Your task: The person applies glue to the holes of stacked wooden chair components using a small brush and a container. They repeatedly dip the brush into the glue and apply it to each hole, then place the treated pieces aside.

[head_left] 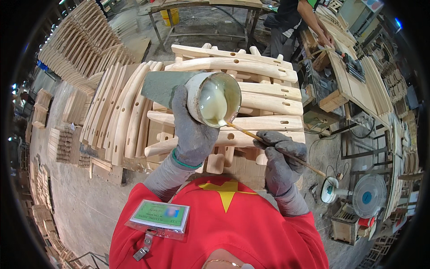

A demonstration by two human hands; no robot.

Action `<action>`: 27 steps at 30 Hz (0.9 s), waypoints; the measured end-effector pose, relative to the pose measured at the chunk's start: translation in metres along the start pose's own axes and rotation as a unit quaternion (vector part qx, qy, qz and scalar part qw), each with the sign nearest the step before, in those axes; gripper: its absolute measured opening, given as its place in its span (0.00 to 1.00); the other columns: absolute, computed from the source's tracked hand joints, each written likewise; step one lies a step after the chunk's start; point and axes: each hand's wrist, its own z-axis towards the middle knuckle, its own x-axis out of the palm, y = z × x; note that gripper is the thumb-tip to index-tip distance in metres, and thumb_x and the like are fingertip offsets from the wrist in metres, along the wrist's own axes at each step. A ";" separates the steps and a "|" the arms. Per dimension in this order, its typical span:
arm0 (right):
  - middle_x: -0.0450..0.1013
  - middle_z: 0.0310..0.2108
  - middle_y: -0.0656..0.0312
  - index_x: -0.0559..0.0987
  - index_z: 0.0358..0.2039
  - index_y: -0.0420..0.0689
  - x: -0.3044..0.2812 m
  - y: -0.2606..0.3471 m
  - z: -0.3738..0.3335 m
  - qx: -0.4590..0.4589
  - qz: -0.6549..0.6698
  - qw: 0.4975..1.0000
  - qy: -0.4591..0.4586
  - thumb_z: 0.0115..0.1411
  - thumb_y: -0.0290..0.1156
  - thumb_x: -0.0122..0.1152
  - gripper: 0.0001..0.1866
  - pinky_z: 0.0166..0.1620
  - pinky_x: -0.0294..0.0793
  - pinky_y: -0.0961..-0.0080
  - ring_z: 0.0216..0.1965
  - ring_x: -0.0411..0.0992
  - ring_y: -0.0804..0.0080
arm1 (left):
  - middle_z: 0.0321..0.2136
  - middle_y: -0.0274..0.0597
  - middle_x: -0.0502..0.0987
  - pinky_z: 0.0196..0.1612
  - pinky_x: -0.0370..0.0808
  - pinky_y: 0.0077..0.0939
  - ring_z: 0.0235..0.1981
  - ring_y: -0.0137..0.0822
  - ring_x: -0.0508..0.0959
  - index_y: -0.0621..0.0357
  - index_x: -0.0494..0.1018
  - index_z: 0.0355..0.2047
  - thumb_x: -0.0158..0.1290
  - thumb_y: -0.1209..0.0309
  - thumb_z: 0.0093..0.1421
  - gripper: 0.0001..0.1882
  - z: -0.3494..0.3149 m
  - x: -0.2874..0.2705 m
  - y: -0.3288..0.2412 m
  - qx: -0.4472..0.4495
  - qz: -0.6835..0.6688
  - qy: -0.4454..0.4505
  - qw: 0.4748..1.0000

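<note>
My gloved left hand [193, 134] is wrapped round a round white cup [193, 96], tilted so that its mouth faces me. Inside lies a pale, creamy liquid [212, 102] that looks like glue. A thin wooden stick [293, 157] is gripped in my gloved right hand [284, 154]. Its whitened tip touches the liquid at the cup's lower rim. Beneath both hands, several shaped wooden slats [268, 105] with drilled holes and oval slots lie stacked across one another. A grey-green flat piece [163, 87] shows behind the cup; what it belongs to I cannot tell.
Curved wooden parts [118, 112] stand in a row at the left, with a tall slat stack [85, 42] beyond. At the upper right, another person's arm [313, 22] reaches over a workbench [354, 85]. A fan [369, 196] stands at the lower right.
</note>
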 end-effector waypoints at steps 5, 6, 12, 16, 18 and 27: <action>0.71 0.43 0.41 0.70 0.38 0.38 0.001 -0.007 0.002 -0.009 -0.015 1.000 -0.019 0.55 0.10 0.53 0.12 0.46 0.76 0.66 0.44 0.73 0.56 | 0.51 0.38 0.69 0.58 0.67 0.35 0.53 0.35 0.69 0.53 0.63 0.54 0.36 0.53 0.67 0.23 0.001 0.006 0.007 -0.022 0.060 -0.022 0.998; 0.72 0.43 0.42 0.70 0.37 0.38 0.001 -0.006 0.001 -0.008 -0.019 1.000 -0.013 0.55 0.11 0.54 0.11 0.46 0.76 0.67 0.44 0.73 0.56 | 0.51 0.37 0.69 0.58 0.66 0.34 0.54 0.35 0.69 0.53 0.63 0.55 0.36 0.54 0.67 0.23 0.000 0.006 0.008 -0.023 0.070 -0.023 0.997; 0.74 0.37 0.44 0.74 0.33 0.34 -0.012 0.004 -0.001 0.022 -0.139 0.990 0.007 0.53 0.15 0.58 0.07 0.42 0.77 0.69 0.40 0.75 0.58 | 0.51 0.37 0.69 0.59 0.64 0.31 0.54 0.34 0.69 0.56 0.61 0.57 0.37 0.56 0.67 0.23 0.007 -0.016 0.021 0.013 0.079 0.044 0.996; 0.74 0.37 0.44 0.72 0.34 0.33 -0.017 0.002 0.013 0.084 -0.028 0.991 -0.103 0.55 0.17 0.55 0.06 0.41 0.79 0.67 0.38 0.76 0.60 | 0.51 0.41 0.69 0.60 0.63 0.33 0.55 0.37 0.67 0.58 0.63 0.55 0.34 0.57 0.67 0.23 0.011 -0.013 0.034 0.019 0.110 -0.066 0.992; 0.74 0.37 0.47 0.70 0.36 0.35 -0.033 0.006 0.042 0.097 -0.066 0.982 -0.149 0.57 0.19 0.53 0.06 0.40 0.80 0.66 0.37 0.76 0.60 | 0.51 0.41 0.69 0.61 0.62 0.33 0.56 0.37 0.67 0.58 0.63 0.55 0.34 0.57 0.68 0.23 0.015 -0.018 0.034 0.021 0.090 -0.056 0.994; 0.75 0.29 0.56 0.74 0.36 0.34 -0.161 -0.008 0.129 0.163 -0.277 0.928 -0.186 0.56 0.28 0.61 0.11 0.31 0.80 0.81 0.27 0.75 0.75 | 0.50 0.34 0.70 0.60 0.62 0.31 0.54 0.32 0.68 0.53 0.65 0.54 0.37 0.56 0.67 0.21 0.018 -0.028 0.019 -0.081 0.043 -0.092 0.992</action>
